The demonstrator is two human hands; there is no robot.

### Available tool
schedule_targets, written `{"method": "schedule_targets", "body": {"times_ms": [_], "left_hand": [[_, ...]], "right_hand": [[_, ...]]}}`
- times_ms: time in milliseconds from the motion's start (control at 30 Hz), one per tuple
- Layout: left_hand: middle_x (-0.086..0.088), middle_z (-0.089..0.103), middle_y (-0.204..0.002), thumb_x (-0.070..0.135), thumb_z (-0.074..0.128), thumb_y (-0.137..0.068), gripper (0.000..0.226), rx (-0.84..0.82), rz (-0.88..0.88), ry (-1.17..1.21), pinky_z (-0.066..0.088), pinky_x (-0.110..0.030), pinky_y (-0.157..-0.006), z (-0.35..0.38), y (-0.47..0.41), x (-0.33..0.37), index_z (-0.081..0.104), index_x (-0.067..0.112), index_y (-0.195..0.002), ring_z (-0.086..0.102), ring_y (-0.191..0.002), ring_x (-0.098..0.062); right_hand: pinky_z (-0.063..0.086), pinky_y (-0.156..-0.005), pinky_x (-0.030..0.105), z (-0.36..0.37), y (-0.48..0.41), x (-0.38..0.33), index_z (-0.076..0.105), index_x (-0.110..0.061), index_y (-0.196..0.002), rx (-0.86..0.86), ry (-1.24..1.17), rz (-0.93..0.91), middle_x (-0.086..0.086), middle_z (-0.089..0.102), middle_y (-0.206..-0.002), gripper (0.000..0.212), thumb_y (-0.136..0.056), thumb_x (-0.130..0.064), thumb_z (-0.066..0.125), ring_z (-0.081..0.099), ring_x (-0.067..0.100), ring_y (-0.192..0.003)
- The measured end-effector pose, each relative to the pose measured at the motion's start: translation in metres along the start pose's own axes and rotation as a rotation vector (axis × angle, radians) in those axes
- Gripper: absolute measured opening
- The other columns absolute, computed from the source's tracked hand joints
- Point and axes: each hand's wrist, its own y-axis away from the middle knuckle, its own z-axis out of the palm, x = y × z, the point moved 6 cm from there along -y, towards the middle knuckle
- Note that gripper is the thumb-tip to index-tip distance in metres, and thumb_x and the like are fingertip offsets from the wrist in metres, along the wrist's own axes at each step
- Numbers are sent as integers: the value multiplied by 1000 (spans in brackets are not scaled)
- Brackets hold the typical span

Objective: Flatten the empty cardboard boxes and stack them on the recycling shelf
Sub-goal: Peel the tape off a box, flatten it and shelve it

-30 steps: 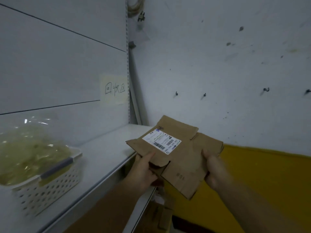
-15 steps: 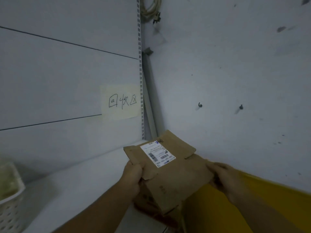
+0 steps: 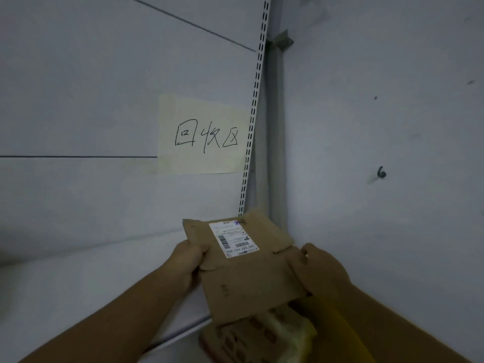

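- The flattened cardboard box (image 3: 243, 268) is held in the air between both hands, above the front edge of the white shelf (image 3: 86, 281), its far corner near the slotted upright (image 3: 255, 106) in the corner. Whether that corner touches the back panel cannot be told.
- The left hand (image 3: 187, 260) has its grip clenched on the box's left edge, thumb on top beside the shipping label (image 3: 233, 238); the right hand (image 3: 318, 268) is grasping the right edge. If either lets go early, the sheet probably tips off the shelf edge and drops.
- Loose flaps stick out at the far end; pushed in flat, one could catch on the upright or the wall (image 3: 379, 127) and fold back, so the box would lie crooked.
- More cardboard (image 3: 259, 339) shows blurred below the shelf edge; a dropped box would likely land there rather than on the shelf.
- The handwritten paper sign (image 3: 204, 134) on the back panel hangs above the landing spot; a high entry could scrape it loose.
- Set too near the front, the box would overhang and might slide off later.
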Motion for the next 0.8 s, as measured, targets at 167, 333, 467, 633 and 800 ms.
{"method": "schedule_targets", "body": {"times_ms": [167,333,467,633,800], "left_hand": [[-15,69,-100,-6,43,-88,31,96,24,-109,55,-37,-72,12,-51,4,60,-1,-113,68,-81,-29],[-24,63,-116,-3,45,-90,32,212,-26,-225,54,-44,-86,22,-79,3,54,-6,-120,64,-98,-36],[-25,63,-112,7,50,-90,29,318,-73,-365,49,-52,-93,24,-82,4,56,-5,-115,62,-103,-40],[-23,65,-110,16,56,-90,32,430,-63,-435,53,-45,-87,30,-74,8,57,-3,-115,63,-99,-37],[-20,62,-112,19,49,-91,35,611,-19,-535,54,-44,-86,29,-67,11,53,-1,-119,62,-97,-33]], "right_hand": [[43,-88,38,25,-63,8,30,-17,-137,36,38,-78,9,53,-124,56,-92,-51,36,54,25,-108],[10,-114,47,67,-114,-22,25,-30,-145,-89,104,-425,2,10,-158,60,-92,-56,33,7,21,-144],[-3,-111,62,103,-131,-36,23,-43,-143,-313,148,-592,-4,9,-159,58,-89,-65,21,1,14,-145],[-13,-107,63,117,-142,-30,9,-47,-144,-405,161,-620,-4,0,-159,66,-83,-73,7,-4,19,-146],[-16,-103,67,119,-139,-32,5,-45,-145,-431,195,-642,1,-4,-160,66,-84,-72,4,-8,25,-145]]}}
